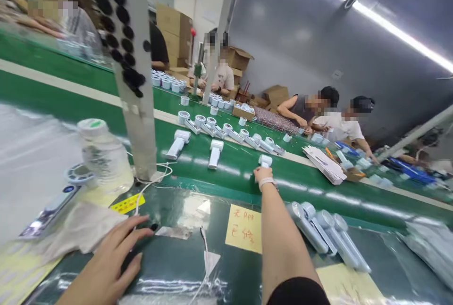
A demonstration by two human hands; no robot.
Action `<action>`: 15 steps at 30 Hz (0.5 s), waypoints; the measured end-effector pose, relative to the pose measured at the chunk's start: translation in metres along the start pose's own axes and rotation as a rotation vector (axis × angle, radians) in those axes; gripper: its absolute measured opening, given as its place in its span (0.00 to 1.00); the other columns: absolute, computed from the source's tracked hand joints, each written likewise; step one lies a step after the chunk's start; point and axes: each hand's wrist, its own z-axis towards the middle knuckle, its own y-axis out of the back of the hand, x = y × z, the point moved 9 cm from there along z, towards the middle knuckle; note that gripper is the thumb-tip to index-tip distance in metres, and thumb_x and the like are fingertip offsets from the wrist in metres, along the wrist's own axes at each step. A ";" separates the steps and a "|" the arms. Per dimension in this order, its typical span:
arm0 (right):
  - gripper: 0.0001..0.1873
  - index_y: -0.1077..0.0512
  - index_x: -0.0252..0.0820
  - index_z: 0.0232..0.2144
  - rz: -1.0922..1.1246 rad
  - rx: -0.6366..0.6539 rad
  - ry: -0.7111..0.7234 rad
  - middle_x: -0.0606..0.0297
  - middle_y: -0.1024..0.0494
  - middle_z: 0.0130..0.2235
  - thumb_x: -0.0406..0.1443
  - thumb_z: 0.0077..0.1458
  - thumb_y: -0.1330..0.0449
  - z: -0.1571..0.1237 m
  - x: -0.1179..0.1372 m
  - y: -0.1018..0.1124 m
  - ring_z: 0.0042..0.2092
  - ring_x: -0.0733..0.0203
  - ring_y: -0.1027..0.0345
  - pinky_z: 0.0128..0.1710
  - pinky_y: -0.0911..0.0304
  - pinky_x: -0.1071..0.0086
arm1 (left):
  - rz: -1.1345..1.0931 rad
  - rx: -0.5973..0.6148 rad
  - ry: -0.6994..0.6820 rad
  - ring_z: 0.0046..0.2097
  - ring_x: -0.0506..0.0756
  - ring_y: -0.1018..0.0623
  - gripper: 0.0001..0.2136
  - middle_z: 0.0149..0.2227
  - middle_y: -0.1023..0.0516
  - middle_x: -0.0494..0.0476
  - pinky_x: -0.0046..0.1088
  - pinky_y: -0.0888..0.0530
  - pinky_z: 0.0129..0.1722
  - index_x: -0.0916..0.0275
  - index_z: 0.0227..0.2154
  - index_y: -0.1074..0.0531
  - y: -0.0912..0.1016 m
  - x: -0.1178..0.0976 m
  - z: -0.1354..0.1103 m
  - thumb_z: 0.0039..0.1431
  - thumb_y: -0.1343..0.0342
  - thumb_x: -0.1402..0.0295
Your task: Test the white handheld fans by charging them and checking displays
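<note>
My right hand (264, 176), with a pale band on its wrist, reaches out over a green conveyor belt (233, 187) and closes around the base of a white handheld device (265, 160). Two similar white devices (179, 144) lie on the belt to its left. My left hand (116, 253) rests on the dark green bench mat (177, 210) with its fingers spread and nothing in them. Its fingertips are close to a small black object (154, 226), and a crumpled white cloth (83, 227) lies just beyond it. Several pale blue devices (323, 236) lie on the mat right of my right arm.
A yellow note with red writing (244, 228) lies between my arms. A white cable (155, 177) trails by a grey post (136, 83) and a lidded transparent jar (102, 154). Co-workers (307, 109) sit across the belt among cardboard boxes (173, 27).
</note>
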 end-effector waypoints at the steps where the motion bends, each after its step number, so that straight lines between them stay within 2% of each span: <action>1: 0.19 0.29 0.39 0.55 -0.001 0.008 -0.016 0.54 0.27 0.57 0.41 0.65 0.38 -0.003 0.019 -0.008 0.54 0.50 0.29 0.53 0.29 0.50 | -0.005 -0.010 0.014 0.58 0.64 0.27 0.16 0.57 0.27 0.61 0.50 0.29 0.61 0.56 0.44 0.25 0.002 -0.001 0.000 0.68 0.58 0.62; 5: 0.19 0.28 0.40 0.54 0.039 0.040 -0.027 0.54 0.30 0.60 0.44 0.66 0.40 -0.035 0.097 -0.040 0.58 0.48 0.32 0.56 0.33 0.48 | -0.034 -0.022 0.053 0.58 0.63 0.27 0.15 0.57 0.27 0.60 0.51 0.29 0.61 0.55 0.43 0.25 0.007 -0.006 -0.001 0.67 0.58 0.63; 8: 0.22 0.28 0.40 0.54 0.099 0.075 0.033 0.53 0.33 0.63 0.46 0.64 0.38 -0.060 0.141 -0.048 0.62 0.45 0.37 0.60 0.38 0.46 | -0.047 -0.009 0.053 0.59 0.63 0.28 0.15 0.57 0.26 0.60 0.52 0.30 0.62 0.55 0.42 0.24 0.005 -0.003 -0.003 0.66 0.57 0.66; 10: 0.21 0.28 0.39 0.53 0.149 0.103 0.058 0.53 0.32 0.62 0.44 0.62 0.36 -0.071 0.150 -0.038 0.62 0.45 0.37 0.60 0.38 0.45 | -0.069 0.010 0.039 0.60 0.64 0.29 0.15 0.57 0.26 0.61 0.53 0.31 0.63 0.55 0.42 0.24 0.004 0.003 -0.005 0.64 0.56 0.67; 12: 0.17 0.26 0.38 0.50 0.214 0.137 0.103 0.54 0.27 0.58 0.42 0.62 0.36 -0.083 0.147 -0.020 0.58 0.47 0.32 0.58 0.36 0.47 | -0.126 0.029 0.041 0.61 0.65 0.30 0.14 0.57 0.26 0.60 0.54 0.32 0.64 0.54 0.42 0.23 0.003 0.009 -0.007 0.63 0.54 0.66; 15: 0.11 0.22 0.36 0.39 0.329 0.178 0.265 0.52 0.23 0.51 0.40 0.62 0.38 -0.126 0.139 0.006 0.51 0.49 0.27 0.54 0.32 0.54 | -0.368 0.074 0.175 0.63 0.66 0.31 0.13 0.57 0.25 0.59 0.57 0.39 0.67 0.52 0.41 0.21 0.002 0.013 -0.004 0.64 0.49 0.58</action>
